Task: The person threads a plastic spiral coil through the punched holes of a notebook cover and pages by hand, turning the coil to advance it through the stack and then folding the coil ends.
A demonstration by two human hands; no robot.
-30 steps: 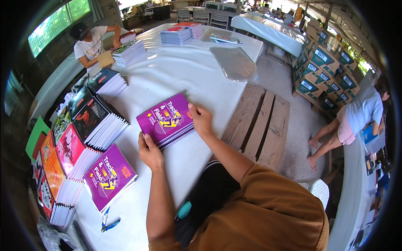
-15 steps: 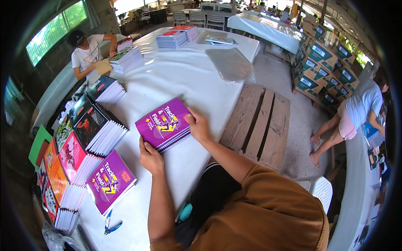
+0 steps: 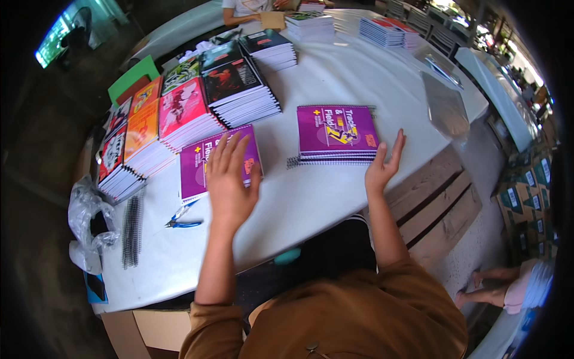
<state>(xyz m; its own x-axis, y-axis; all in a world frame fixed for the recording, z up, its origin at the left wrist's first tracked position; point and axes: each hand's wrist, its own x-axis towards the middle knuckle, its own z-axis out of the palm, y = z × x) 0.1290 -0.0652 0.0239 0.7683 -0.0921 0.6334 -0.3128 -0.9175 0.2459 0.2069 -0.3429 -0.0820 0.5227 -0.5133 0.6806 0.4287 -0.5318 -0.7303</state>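
Note:
My left hand (image 3: 229,179) is spread flat, fingers apart, over a purple-covered book (image 3: 194,170) lying on the table; I cannot tell whether it touches the cover. To its right sits a small stack of purple spiral-bound notebooks (image 3: 311,137), with wire coil edges sticking out at two sides. Beside that stack's right edge is my right hand (image 3: 384,164), fingers stretched and thumb apart, holding nothing. Blue-handled pliers (image 3: 185,224) lie just in front of the left book.
Stacks of spiral notebooks with pink (image 3: 179,107), orange (image 3: 142,128) and black covers (image 3: 233,81) fill the table's left part. Loose wire coils (image 3: 132,230) and a clear plastic bag (image 3: 89,209) lie near the left edge. Another person (image 3: 245,7) sits across the table. A wooden pallet (image 3: 439,203) stands at right.
Both hands have let go of the purple notebook stack, which now rests on the table. My left hand has moved left, over the other purple book. The view has swung left.

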